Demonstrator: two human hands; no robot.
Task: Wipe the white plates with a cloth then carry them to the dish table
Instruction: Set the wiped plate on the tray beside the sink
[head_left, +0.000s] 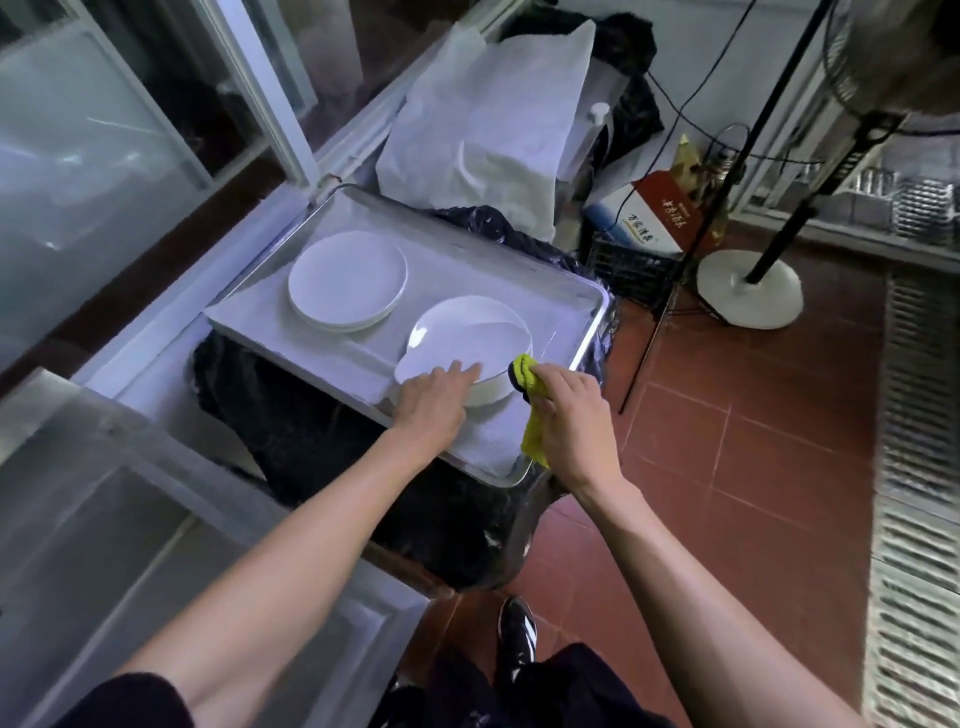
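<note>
**Plates on tray, one tilted**

Red tile floor (727, 467), fan base (748, 288) at 2 o'clock. Tray (582, 332) holds plate stack (347, 278) at 11 o'clock. Left hand (434, 402), fingers straight, presses tilted plate (467, 338). Right hand (569, 410) clamped on cloth (524, 371) at plate's edge.

I see cool, soft, fairly dim light. Bluish glare washes over the metal tray (582, 332) and white plates (348, 278). My wide lens bends the edges, and everything looks slightly soft, smeared at the corners.
</note>
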